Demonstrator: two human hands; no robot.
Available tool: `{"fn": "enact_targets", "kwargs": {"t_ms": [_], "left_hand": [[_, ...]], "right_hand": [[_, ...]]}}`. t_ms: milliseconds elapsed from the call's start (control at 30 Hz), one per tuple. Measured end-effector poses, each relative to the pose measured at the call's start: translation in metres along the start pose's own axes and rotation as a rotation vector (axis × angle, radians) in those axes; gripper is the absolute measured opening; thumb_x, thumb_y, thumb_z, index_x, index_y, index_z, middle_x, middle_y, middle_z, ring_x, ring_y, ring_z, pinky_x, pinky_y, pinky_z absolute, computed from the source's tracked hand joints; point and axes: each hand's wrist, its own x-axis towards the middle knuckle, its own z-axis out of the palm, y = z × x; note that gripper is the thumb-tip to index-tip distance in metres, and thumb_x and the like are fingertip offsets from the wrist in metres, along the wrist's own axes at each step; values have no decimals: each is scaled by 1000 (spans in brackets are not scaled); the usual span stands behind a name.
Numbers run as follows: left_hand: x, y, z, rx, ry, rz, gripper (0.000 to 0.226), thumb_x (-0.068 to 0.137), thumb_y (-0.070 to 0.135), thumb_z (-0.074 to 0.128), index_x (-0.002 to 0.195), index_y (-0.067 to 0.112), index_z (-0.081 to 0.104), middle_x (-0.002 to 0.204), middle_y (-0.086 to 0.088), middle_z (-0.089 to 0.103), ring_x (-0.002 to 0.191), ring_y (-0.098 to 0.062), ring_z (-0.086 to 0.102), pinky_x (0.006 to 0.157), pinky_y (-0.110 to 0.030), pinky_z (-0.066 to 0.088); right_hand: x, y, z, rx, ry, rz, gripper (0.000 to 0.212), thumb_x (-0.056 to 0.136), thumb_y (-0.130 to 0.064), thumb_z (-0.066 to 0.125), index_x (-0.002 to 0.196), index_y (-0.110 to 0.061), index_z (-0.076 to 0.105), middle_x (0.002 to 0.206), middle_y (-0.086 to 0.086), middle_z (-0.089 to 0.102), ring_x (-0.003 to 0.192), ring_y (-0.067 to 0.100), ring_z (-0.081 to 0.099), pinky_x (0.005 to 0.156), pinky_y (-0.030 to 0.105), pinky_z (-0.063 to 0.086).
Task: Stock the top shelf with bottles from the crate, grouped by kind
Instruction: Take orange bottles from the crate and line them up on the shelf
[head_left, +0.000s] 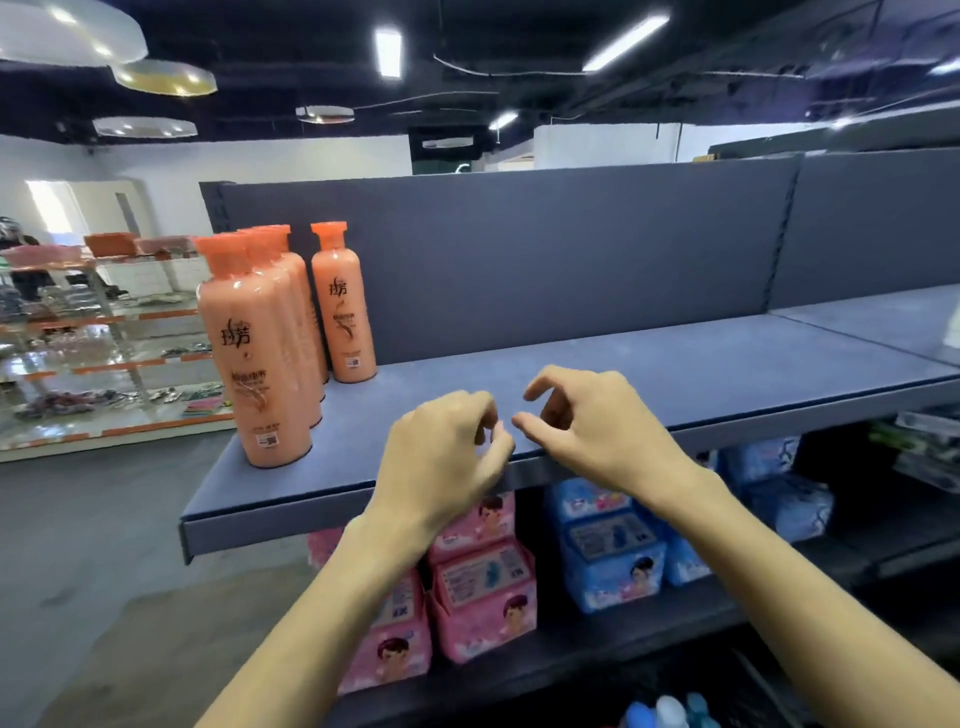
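Fingers (470, 408) loosely curled, holding nothing: your left hand (441, 462) and right hand (602, 431) hover over shelf (675, 374) front edge. Pink packs (483, 597), blue packs (613, 561) on tier below. Orange bottles (270, 353) stand grouped at shelf's left end.

Glossy plastic bottles (260, 338) left of my left hand (441, 452); matt grey metal shelf (675, 374) under it; shiny film-wrapped packs (483, 592) below.
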Motion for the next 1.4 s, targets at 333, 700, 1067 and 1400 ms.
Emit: {"fn": "enact_targets", "kwargs": {"t_ms": [333,700,1067,1400], "left_hand": [[-96,42,92,85,-334,5,25,87,45,46,82,21,53,82,3,62,81,-23,61,63,-35,45],[-243,72,181,89,-751,-58,23,85,42,44,84,22,54,90,-2,65,85,-29,63,60,-34,33],[-364,104,210,33,-998,-195,24,86,40,42,91,21,56,98,-3,65,91,-30,63,68,-37,44],[-394,103,213,64,-1028,-297,25,87,39,43,96,20,58,101,-4,66,94,-29,64,72,-37,46]], "right_hand": [[-113,75,32,-23,-166,166,36,87,-37,72,115,-21,57,84,-11,68,78,11,64,79,34,53],[-246,142,112,8,-680,409,30,93,-39,62,112,-16,61,96,1,71,93,21,65,85,36,51],[-359,158,178,-169,-1374,411,50,84,-10,66,132,-19,55,127,11,62,115,29,60,86,30,48],[-398,164,209,-246,-1259,452,34,85,-33,60,113,-13,60,120,15,65,110,34,63,87,34,51]]}}
